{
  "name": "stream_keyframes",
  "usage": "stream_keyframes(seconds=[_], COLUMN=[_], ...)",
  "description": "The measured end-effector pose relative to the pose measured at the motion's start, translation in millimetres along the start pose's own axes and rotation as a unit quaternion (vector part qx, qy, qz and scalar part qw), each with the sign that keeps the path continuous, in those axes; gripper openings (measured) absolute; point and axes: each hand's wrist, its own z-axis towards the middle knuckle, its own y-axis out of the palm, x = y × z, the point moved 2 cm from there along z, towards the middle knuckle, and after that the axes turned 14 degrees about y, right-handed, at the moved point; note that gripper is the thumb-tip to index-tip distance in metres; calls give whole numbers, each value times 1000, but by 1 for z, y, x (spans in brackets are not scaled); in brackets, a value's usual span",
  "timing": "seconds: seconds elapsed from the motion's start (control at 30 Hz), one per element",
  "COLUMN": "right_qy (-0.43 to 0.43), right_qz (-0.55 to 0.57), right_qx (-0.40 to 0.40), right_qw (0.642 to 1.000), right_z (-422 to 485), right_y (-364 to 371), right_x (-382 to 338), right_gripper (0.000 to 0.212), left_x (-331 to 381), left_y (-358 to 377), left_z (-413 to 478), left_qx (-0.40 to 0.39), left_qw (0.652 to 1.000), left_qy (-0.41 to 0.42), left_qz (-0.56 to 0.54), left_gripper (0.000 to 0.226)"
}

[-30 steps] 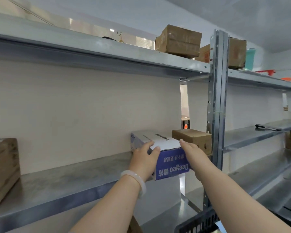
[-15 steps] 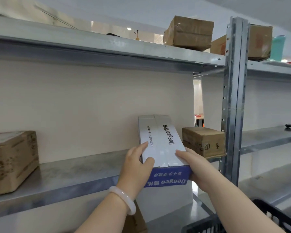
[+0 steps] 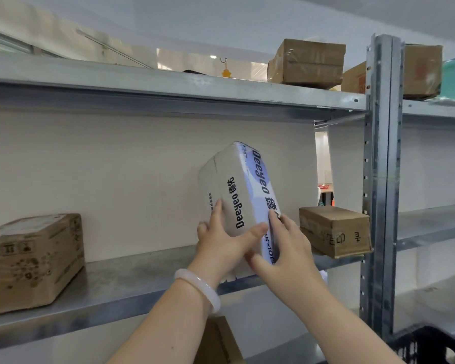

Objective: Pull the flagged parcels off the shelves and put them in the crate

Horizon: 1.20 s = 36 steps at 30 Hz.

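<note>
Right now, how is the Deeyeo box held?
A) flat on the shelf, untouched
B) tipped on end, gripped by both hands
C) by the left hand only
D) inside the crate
B: the Deeyeo box tilts up on end, left hand and right hand both gripping its lower end.

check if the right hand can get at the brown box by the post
Probably not yet: the right hand grips the white and blue box. The brown box itself sits close, nothing before it.
</note>
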Motion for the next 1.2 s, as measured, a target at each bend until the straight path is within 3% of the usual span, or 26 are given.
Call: stream_keyframes(seconds=[0.1, 0.17, 0.23, 0.3, 0.37, 0.43, 0.5, 0.6, 0.73, 0.8, 0.87, 0.97, 1.1, 1.2], right_qy=[-22, 1, 68, 101, 88, 51, 10, -24, -85, -97, -98, -28, 137, 152], right_qz=[6, 102, 226, 270, 273, 265, 217, 128, 55, 12, -22, -9, 142, 179], right_qx=[-34, -60, -102, -152, -160, -145, -128, -99, -76, -87, -92, -99, -170, -201], right_qw=[999, 993, 966, 945, 945, 952, 968, 987, 992, 991, 991, 995, 965, 951], right_z=[-6, -5, 0, 1, -2, -4, -7, -11, -19, -21, -20, -13, -9, -6], right_y=[1, 1, 2, 5, 10, 15, 19, 23, 28, 32, 33, 30, 30, 35], right_x=[-9, -10, -11, -14, -19, -23, -25, -29, -45, -51, -53, -42, -30, -23], right_gripper=[85, 78, 64, 49, 36, 41, 54, 64, 53, 50, 51, 47, 40, 30], left_x=[-6, -18, -22, -21, -19, -21, -27, -31, -28, -30, -37, -45, -57, -58], left_y=[-10, -20, -26, -29, -32, -37, -44, -54, -57, -57, -59, -62, -69, -76], left_z=[1, 0, -5, -9, -12, -13, -12, -9, -9, -11, -12, -12, -11, -14], left_qx=[28, 41, 22, -7, -21, 8, 43, 75, 13, -1, 20, 38, 50, 49], left_qw=[997, 990, 980, 967, 960, 962, 966, 972, 974, 966, 957, 943, 944, 956], left_qy=[9, 4, 4, 7, 25, 44, 63, 98, 60, 30, -2, -39, -79, -77], left_qz=[-78, -137, -200, -255, -277, -271, -247, -199, -218, -256, -291, -327, -316, -279], left_gripper=[122, 118, 88, 58, 44, 39, 43, 67, 109, 111, 95, 73, 54, 40])
